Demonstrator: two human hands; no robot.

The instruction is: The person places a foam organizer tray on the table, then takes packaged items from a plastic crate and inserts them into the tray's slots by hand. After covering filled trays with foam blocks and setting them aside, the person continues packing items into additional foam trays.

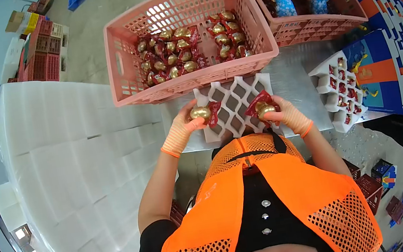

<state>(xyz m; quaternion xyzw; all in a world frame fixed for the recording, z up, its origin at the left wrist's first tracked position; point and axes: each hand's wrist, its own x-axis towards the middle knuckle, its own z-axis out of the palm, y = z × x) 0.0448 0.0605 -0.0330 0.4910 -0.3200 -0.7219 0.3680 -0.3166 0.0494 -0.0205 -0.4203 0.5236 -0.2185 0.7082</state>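
My left hand [181,132], in an orange-and-white glove with bare fingertips, is closed round a gold egg-shaped item in red wrapping [200,113]. My right hand [291,115], gloved alike, grips a second gold egg-shaped item [265,110], its red wrapper bunched above and beside it. Between the hands lies a white foam divider [212,135] with diamond-shaped openings, flat on the metal table [290,72]. Both items hover near its left and right sides. Just beyond stands a pink plastic crate [197,80] holding many similar gold items in two groups.
A co-worker's blue-gloved hands [285,4] reach into another pink crate [317,26] at upper right. A filled foam divider [330,87] leans beside blue-and-orange boxes [375,72] on the right. Stacked white foam blocks [89,181] in clear film stand at left.
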